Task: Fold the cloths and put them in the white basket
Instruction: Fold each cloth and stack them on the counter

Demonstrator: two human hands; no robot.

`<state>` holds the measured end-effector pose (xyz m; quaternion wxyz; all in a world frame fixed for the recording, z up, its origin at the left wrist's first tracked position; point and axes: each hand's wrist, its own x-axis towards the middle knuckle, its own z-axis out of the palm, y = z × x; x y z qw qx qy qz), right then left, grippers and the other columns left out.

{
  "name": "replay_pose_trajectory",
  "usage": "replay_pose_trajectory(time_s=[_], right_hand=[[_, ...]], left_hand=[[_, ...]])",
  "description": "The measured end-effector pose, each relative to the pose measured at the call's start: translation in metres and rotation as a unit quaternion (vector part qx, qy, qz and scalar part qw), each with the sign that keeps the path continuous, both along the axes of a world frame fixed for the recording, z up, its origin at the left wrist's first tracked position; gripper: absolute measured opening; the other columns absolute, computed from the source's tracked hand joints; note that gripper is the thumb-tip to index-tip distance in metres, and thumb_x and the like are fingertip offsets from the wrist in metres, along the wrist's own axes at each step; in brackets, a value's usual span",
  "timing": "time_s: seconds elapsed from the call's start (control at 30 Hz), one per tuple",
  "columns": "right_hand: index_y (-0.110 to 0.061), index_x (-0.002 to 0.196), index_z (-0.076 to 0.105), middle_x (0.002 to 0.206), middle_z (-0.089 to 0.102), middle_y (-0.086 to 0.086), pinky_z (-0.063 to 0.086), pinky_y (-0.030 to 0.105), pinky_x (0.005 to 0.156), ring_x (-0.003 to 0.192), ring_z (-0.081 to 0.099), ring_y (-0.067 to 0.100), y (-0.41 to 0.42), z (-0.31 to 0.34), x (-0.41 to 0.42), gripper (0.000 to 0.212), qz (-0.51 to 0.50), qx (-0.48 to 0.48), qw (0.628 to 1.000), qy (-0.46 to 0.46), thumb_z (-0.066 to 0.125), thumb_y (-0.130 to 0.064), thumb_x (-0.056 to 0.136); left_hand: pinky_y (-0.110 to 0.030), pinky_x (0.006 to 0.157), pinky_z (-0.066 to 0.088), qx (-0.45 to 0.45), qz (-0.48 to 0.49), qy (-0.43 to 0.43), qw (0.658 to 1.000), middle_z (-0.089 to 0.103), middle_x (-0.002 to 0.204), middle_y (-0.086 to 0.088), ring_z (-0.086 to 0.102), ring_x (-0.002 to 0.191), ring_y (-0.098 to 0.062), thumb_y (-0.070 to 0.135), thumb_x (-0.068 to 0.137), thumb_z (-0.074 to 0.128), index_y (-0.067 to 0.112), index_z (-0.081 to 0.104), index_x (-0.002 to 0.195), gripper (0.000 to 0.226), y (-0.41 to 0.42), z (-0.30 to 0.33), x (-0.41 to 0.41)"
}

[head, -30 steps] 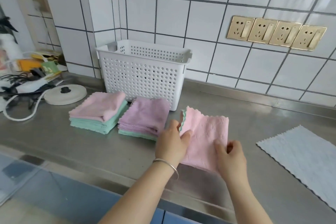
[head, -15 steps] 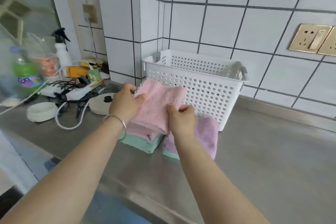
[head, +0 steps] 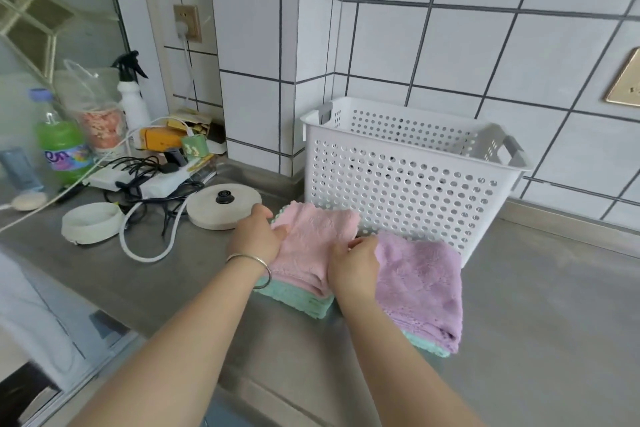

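both hands, left hand (head: 258, 236) and right hand (head: 353, 262), pinched the soft, light pink cloth (head: 311, 246) by its edges on the stack; floppy, best held at corners

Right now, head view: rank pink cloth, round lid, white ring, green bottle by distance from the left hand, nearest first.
From the left hand:
1. Pink cloth: under its fingers, atop the left stack.
2. Round lid: just behind-left of the hand.
3. White ring: farther left on the counter.
4. Green bottle: far left, at the back.
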<state>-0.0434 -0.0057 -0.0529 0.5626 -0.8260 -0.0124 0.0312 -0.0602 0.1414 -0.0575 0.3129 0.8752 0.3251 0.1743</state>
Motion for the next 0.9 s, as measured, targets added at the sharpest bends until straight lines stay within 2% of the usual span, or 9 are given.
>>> replay_pose_trajectory(time_s=[0.13,0.23,0.3,0.37,0.47,0.57,0.63,0.77,0.9], right_hand=[[-0.006,0.098,0.036,0.095,0.052,0.008,0.039,0.031,0.069,0.082,0.052,0.027,0.005,-0.005,0.003,0.012,0.004,-0.069,0.998,0.014,0.038,-0.018,0.095],[0.002,0.118,0.038,0.118,0.057,0.016,0.041,0.03,0.073,0.104,0.059,0.031,0.006,-0.001,0.006,0.029,0.038,-0.149,0.988,0.017,0.038,-0.017,0.096],[0.005,0.127,0.032,0.127,0.053,0.018,0.045,0.03,0.079,0.113,0.058,0.029,0.002,0.01,0.007,0.037,0.07,-0.213,0.975,0.001,0.039,-0.013,0.095],[0.0,0.123,0.036,0.121,0.056,0.017,0.047,0.033,0.079,0.108,0.06,0.03,-0.01,0.026,0.005,0.032,0.099,-0.24,0.965,-0.044,0.04,-0.015,0.094],[-0.011,0.096,0.04,0.093,0.062,0.011,0.04,0.032,0.061,0.081,0.058,0.029,-0.05,0.049,-0.005,0.016,0.119,-0.238,0.949,-0.17,0.043,-0.027,0.093],[-0.014,0.099,0.049,0.09,0.067,0.007,0.038,0.03,0.06,0.079,0.057,0.03,-0.119,0.055,-0.013,0.019,0.069,-0.251,0.933,-0.248,0.045,-0.031,0.091],[-0.016,0.101,0.052,0.093,0.069,0.006,0.042,0.033,0.064,0.086,0.06,0.032,-0.189,0.043,-0.017,0.019,0.001,-0.273,0.933,-0.236,0.046,-0.029,0.089],[-0.019,0.101,0.055,0.096,0.07,0.004,0.046,0.033,0.07,0.091,0.061,0.031,-0.325,0.006,-0.033,0.018,-0.12,-0.343,0.918,-0.159,0.046,-0.026,0.088],[-0.02,0.109,0.058,0.107,0.065,0.0,0.046,0.031,0.078,0.101,0.058,0.023,-0.444,-0.018,-0.058,0.024,-0.201,-0.396,0.889,-0.116,0.044,-0.025,0.091]], left_hand=[[-0.036,0.084,0.047,0.005,0.005,0.008,1.0,0.062,0.115,-0.015,0.058,0.106,-0.033,0.031,0.086,0.06,0.009,0.05,0.117,0.039,0.004,-0.009,0.001],[-0.036,0.084,0.048,0.019,0.005,0.046,0.999,0.062,0.116,-0.014,0.058,0.107,-0.033,0.035,0.085,0.059,0.011,0.051,0.117,0.041,0.004,-0.007,0.0],[-0.039,0.085,0.048,0.083,0.002,0.082,0.993,0.058,0.119,-0.014,0.055,0.11,-0.034,0.036,0.086,0.057,0.011,0.05,0.119,0.042,0.0,0.003,-0.004],[-0.042,0.086,0.046,0.17,0.005,0.073,0.983,0.052,0.124,-0.015,0.048,0.115,-0.036,0.033,0.086,0.057,0.012,0.051,0.122,0.042,-0.009,0.02,-0.01],[-0.044,0.086,0.045,0.249,-0.018,-0.021,0.968,0.054,0.122,-0.015,0.046,0.115,-0.037,0.028,0.084,0.059,0.015,0.055,0.119,0.037,-0.034,0.052,-0.016],[-0.045,0.091,0.044,0.251,-0.089,-0.133,0.955,0.058,0.117,-0.016,0.05,0.111,-0.038,0.022,0.083,0.06,0.012,0.059,0.113,0.031,-0.087,0.078,-0.01],[-0.044,0.092,0.044,0.221,-0.167,-0.178,0.944,0.061,0.114,-0.013,0.053,0.11,-0.037,0.018,0.083,0.061,0.01,0.061,0.109,0.027,-0.149,0.083,0.0],[-0.038,0.089,0.047,0.16,-0.31,-0.176,0.921,0.068,0.105,-0.005,0.061,0.103,-0.028,0.018,0.083,0.062,0.014,0.065,0.101,0.019,-0.272,0.066,0.009],[-0.033,0.084,0.05,0.175,-0.453,-0.127,0.865,0.067,0.103,0.004,0.063,0.101,-0.021,0.027,0.085,0.06,0.02,0.063,0.101,0.018,-0.381,0.032,0.014]])
